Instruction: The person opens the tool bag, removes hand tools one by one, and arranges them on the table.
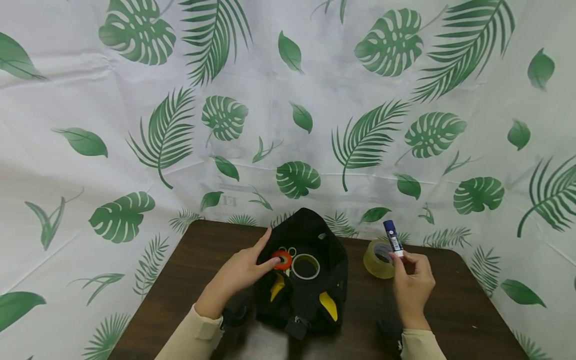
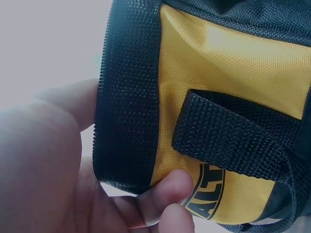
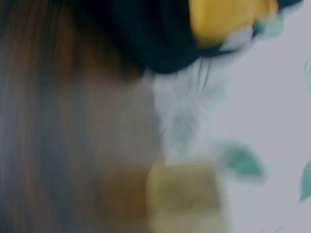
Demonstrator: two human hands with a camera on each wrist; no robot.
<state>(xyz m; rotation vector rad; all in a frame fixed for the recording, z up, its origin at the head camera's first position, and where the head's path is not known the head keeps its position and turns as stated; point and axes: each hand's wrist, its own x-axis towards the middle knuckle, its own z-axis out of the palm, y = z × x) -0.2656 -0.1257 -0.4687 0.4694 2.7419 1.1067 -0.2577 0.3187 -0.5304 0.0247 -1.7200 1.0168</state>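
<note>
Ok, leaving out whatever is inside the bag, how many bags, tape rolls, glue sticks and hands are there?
Bag: 1
Tape roll: 1, on the table
Glue stick: 1, pinched in the right hand
Hands: 2, the right one and the left hand at the bag
Total: 5

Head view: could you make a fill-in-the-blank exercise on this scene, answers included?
The left hand grips the black bag, whose coloured panels are ____.
The right hand pinches a small tube whose upper end is ____.
In this view, a tape roll sits to the ____ of the bag.
Missing words: yellow; blue; right.
</note>
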